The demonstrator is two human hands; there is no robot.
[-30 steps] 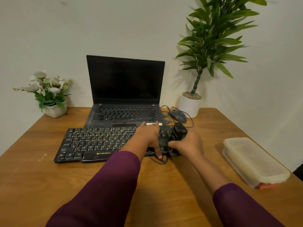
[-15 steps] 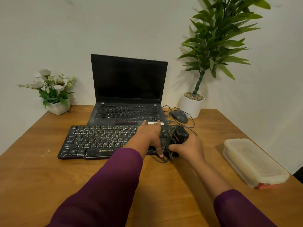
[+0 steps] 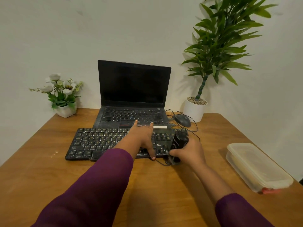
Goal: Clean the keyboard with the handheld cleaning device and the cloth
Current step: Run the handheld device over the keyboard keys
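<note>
Wood-grain desk (image 3: 41, 177), smooth, low sheen. Matt black plastic keyboard (image 3: 98, 141) under my left hand (image 3: 141, 138), dusty, whitish smears on keys. Black plastic cleaning device (image 3: 180, 141) in my right hand (image 3: 191, 153), faint gloss. Dark matt laptop screen (image 3: 134, 84). Cloudy translucent plastic container (image 3: 255, 166), smooth. Purple cloth sleeve (image 3: 101, 185), matt.

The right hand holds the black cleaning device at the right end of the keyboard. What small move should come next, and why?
Probably draw the cleaning device across the right end of the keyboard. The right hand grips it there, the left hand lies flat on the keys, steadying the board, and the keys look dusty.
</note>
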